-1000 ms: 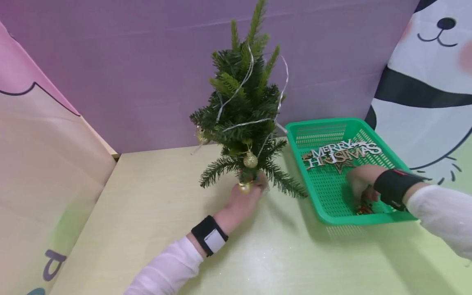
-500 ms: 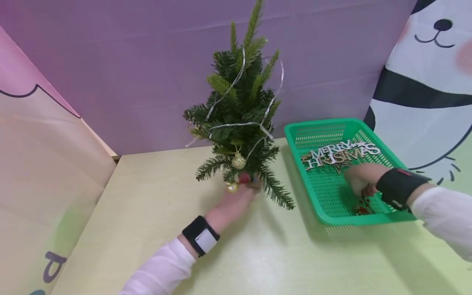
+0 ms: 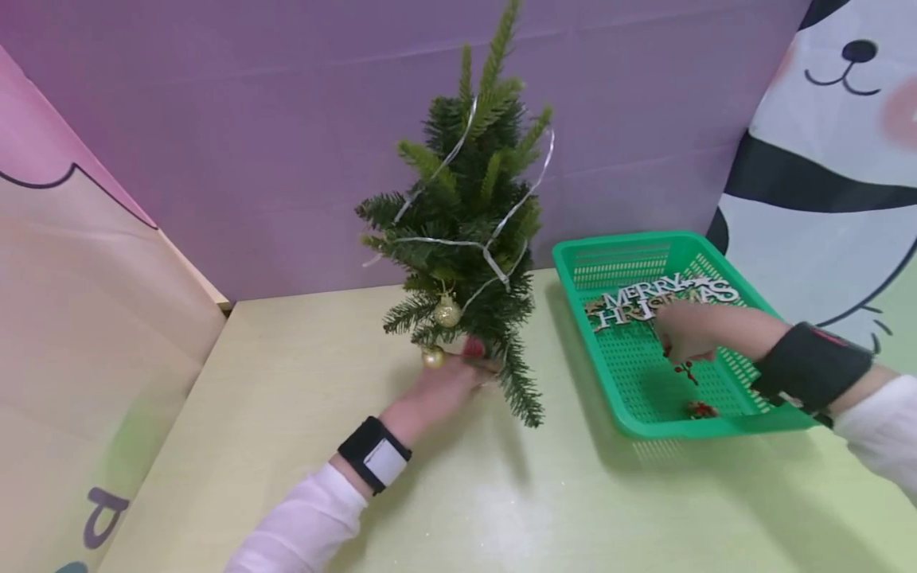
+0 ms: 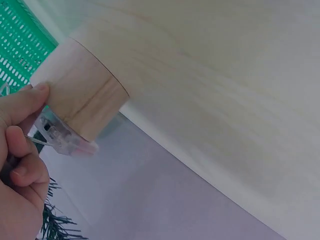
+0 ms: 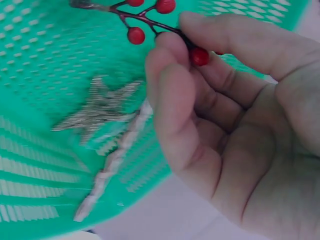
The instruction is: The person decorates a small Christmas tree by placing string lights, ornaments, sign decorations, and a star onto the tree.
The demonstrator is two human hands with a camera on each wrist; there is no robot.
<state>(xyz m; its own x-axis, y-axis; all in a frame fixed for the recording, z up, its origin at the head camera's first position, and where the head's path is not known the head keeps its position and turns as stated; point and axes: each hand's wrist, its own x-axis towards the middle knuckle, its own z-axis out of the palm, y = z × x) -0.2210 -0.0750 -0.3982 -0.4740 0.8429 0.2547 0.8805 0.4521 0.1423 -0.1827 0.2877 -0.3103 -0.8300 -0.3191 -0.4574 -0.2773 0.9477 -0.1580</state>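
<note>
Directly over the perforated basket (image 3: 688, 429), the right hand (image 3: 689, 328) pinches a glossy berry sprig (image 5: 136, 35); left of the basket, the left hand (image 3: 440, 390), fingers curled, grips a bristly tree (image 3: 473, 203) near its wooden base (image 4: 82, 90); pale table (image 3: 286, 414) beneath, creased purple cloth (image 3: 286, 159) behind.

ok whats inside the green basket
A MERRY CHRISTMAS sign, a star and a small red cluster; the right hand, holding a berry sprig, hides part of the sign.

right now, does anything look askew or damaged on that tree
Slightly: in the head view, the silvery string looks loose, bowing out from the tree at its upper right instead of hugging it. No visible damage.
</note>
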